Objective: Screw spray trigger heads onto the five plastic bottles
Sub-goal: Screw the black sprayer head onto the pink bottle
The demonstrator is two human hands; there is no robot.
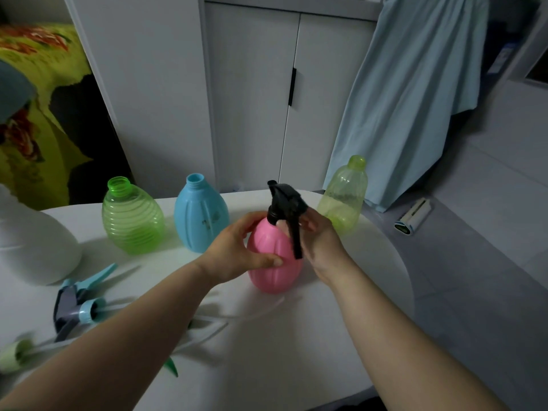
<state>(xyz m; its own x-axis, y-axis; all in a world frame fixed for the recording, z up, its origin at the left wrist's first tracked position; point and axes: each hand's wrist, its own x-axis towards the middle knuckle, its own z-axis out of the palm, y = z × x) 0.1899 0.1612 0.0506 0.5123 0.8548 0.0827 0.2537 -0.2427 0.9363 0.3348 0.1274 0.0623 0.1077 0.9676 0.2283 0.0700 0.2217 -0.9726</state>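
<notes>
A pink bottle [274,262] stands upright at the middle of the white table [267,345]. My left hand [237,250] wraps its left side. A black trigger head [286,209] sits on its neck, and my right hand [318,238] grips that head from the right. Behind stand a ribbed green bottle [132,218], a blue bottle [200,215] and a yellow-green bottle [345,197], all with bare necks. A white bottle [32,247] stands at far left. A blue trigger head [78,304] and a pale green one [14,354] lie at the front left.
White dip tubes [213,324] lie on the table under my left forearm. A white cabinet [284,93] stands behind the table, with a light blue cloth [415,93] hanging at its right. A lint roller [412,218] lies on the grey floor to the right.
</notes>
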